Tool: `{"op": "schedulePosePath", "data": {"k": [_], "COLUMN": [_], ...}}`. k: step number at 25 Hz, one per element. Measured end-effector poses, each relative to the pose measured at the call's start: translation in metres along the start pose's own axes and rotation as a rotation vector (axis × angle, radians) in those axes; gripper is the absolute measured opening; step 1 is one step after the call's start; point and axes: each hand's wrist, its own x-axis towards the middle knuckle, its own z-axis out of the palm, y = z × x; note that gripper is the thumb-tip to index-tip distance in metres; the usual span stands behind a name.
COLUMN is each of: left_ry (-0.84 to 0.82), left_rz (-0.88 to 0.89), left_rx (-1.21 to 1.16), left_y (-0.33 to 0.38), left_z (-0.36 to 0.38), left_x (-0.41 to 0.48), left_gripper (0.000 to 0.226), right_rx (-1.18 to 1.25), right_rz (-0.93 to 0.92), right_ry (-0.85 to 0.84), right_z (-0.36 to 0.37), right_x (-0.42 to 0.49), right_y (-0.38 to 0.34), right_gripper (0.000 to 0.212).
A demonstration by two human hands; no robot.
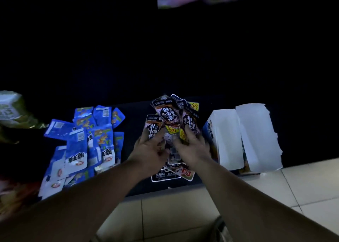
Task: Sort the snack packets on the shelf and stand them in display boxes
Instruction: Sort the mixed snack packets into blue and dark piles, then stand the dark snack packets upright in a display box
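Snack packets lie in two sorts on the dark shelf (pixel 134 130), which fills most of our view, with pale floor tiles (pixel 183 219) below its front edge. The biggest heap is the blue packets (pixel 86 144), spread loosely and overlapping on the left side of the shelf, some face up and some face down. On the right we see a display box (pixel 229 137) with its white flaps open, standing near the shelf's front edge. Between the two, we see a fan of dark packets (pixel 170 117) held up over the middle of the shelf, printed fronts toward us. The left hand (pixel 148 150) grips their lower ends with curled fingers, and the right hand (pixel 192 148) pinches them from the other side, fingers pressed on the fronts. More dark loose packets (pixel 172 172) lie flat under both wrists. A green bag (pixel 12 109) shows blurred at the far left.
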Motion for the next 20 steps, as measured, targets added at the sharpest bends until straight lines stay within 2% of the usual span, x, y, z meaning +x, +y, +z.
{"op": "schedulePosePath", "data": {"k": [3, 5, 8, 10, 12, 15, 18, 20], "left_ry": [0.005, -0.023, 0.070, 0.138, 0.194, 0.296, 0.373, 0.366], "left_rz": [0.032, 0.027, 0.000, 0.018, 0.077, 0.053, 0.025, 0.046], "left_rx": [-0.054, -0.021, 0.072, 0.094, 0.057, -0.061, -0.021, -0.044], "left_y": [-0.010, -0.016, -0.038, -0.057, -0.067, -0.060, -0.047, -0.044], "left_z": [0.005, 0.005, 0.006, 0.006, 0.006, 0.006, 0.006, 0.010], "left_x": [0.032, 0.042, 0.032, 0.024, 0.023, 0.027, 0.031, 0.034], "left_gripper": [0.065, 0.059, 0.053, 0.050, 0.043, 0.031, 0.048, 0.055], "right_rx": [-0.177, -0.198, -0.058, 0.069, 0.129, 0.067, 0.067, 0.057], "right_rz": [-0.079, -0.151, -0.203, -0.222, -0.145, -0.069, -0.103, -0.046], "right_ry": [0.010, 0.002, -0.027, 0.087, 0.190, 0.181, 0.122, 0.032], "right_z": [0.026, 0.045, 0.050, 0.048, 0.046, 0.039, 0.018, 0.008], "right_x": [-0.002, -0.007, -0.009, -0.011, -0.013, -0.007, 0.013, 0.033], "right_y": [0.009, 0.005, -0.002, 0.001, 0.004, -0.002, -0.022, -0.033], "right_gripper": [0.069, 0.063, 0.052, 0.049, 0.056, 0.074, 0.082, 0.088]}}
